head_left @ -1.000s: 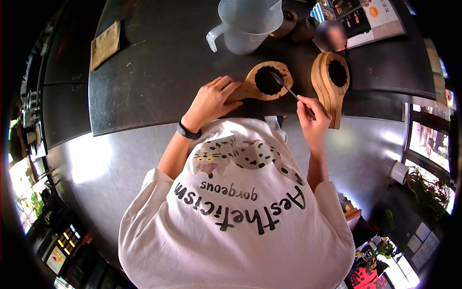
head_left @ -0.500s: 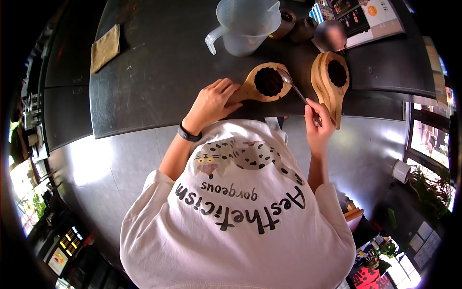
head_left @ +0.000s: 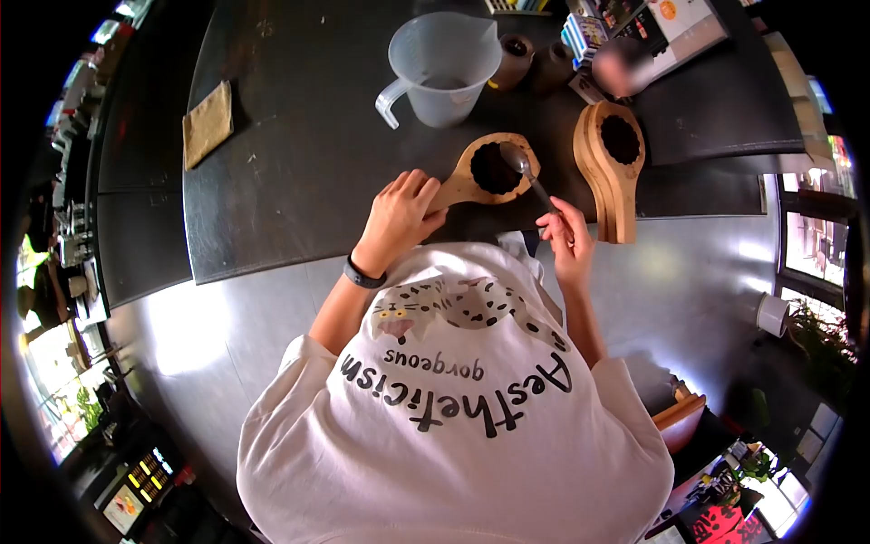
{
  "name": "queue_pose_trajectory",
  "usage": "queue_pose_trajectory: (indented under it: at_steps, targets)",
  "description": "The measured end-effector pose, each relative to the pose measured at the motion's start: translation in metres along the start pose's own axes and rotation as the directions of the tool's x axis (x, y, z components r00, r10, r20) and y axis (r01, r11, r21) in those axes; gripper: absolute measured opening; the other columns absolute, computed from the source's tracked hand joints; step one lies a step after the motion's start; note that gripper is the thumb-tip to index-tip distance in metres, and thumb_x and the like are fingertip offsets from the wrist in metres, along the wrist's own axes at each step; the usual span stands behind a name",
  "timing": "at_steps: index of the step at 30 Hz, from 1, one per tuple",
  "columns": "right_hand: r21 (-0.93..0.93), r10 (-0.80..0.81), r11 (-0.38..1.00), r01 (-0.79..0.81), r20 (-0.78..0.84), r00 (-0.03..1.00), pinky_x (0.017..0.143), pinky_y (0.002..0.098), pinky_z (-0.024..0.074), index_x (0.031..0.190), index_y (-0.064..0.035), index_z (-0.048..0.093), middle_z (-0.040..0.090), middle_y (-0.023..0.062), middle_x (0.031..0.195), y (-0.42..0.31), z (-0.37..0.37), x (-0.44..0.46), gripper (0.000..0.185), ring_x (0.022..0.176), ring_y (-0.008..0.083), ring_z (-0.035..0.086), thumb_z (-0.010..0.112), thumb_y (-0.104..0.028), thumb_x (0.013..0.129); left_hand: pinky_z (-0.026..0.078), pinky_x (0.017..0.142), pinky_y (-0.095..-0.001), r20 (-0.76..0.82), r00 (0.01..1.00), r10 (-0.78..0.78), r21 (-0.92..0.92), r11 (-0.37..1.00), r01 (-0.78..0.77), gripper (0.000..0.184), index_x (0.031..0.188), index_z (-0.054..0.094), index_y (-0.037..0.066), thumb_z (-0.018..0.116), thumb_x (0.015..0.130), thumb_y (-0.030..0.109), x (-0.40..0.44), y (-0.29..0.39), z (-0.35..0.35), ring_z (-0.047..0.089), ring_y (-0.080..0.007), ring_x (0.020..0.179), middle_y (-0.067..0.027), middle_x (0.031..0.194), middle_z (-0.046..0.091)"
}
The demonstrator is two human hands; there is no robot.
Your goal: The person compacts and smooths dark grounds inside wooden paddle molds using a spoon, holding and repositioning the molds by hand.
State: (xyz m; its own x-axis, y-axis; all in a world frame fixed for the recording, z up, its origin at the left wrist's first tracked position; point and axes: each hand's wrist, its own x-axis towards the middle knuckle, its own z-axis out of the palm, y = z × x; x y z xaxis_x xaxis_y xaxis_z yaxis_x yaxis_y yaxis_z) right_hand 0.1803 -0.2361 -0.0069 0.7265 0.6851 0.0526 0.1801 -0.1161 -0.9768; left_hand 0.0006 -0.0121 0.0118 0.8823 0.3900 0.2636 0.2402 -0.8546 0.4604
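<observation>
The left hand point(head_left: 399, 216) is closed around the handle end of a wooden mold point(head_left: 464, 186), thumb on the near side. This mold is near the front edge of the dark table point(head_left: 299, 163), and its scalloped hollow looks dark inside. The right hand point(head_left: 568, 240) holds a spoon point(head_left: 534, 183) by its handle, with fingers pinched narrow. The spoon's bowl is over the right part of the hollow; if it touches the inside, I cannot tell. To the right, apart from the mold, there is a stack point(head_left: 596, 172) of similar wooden pieces, its top hollow also dark. Behind the mold stands a translucent jug point(head_left: 444, 82), and far left lies a brown cloth point(head_left: 208, 124).
</observation>
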Motion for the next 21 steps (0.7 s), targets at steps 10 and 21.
queue_pose_trajectory:
  at_steps: [10,21]
  targets:
    - [0.353,0.063,0.934,-0.051,-0.023,0.998,0.054,0.0207,0.0388,0.130,0.0015,0.052,0.066,0.0115,0.096,-0.016,0.017,-0.005,0.032,0.068,0.0087,0.053,0.048,-0.016,0.104,0.052,0.066,-0.0425,-0.012,0.988,-0.152,-0.209,0.967,0.147,0.039,0.114,0.048,0.004,0.067,0.081,0.013,-0.001,0.011,0.016,0.065,-0.0386,0.077,-0.0172,0.093,0.066]
    - [0.564,0.317,0.804,-0.188,-0.139,0.938,0.056,0.0229,0.0390,0.122,-0.0002,0.053,0.067,0.0115,0.095,-0.074,0.006,-0.021,0.028,0.064,0.0118,0.055,0.045,-0.021,0.105,0.053,0.070,-0.0439,0.051,0.982,-0.184,-0.304,0.933,0.190,0.055,0.133,0.046,0.001,0.066,0.081,0.004,0.001,0.045,0.006,0.063,-0.0411,0.086,-0.0202,0.106,0.059]
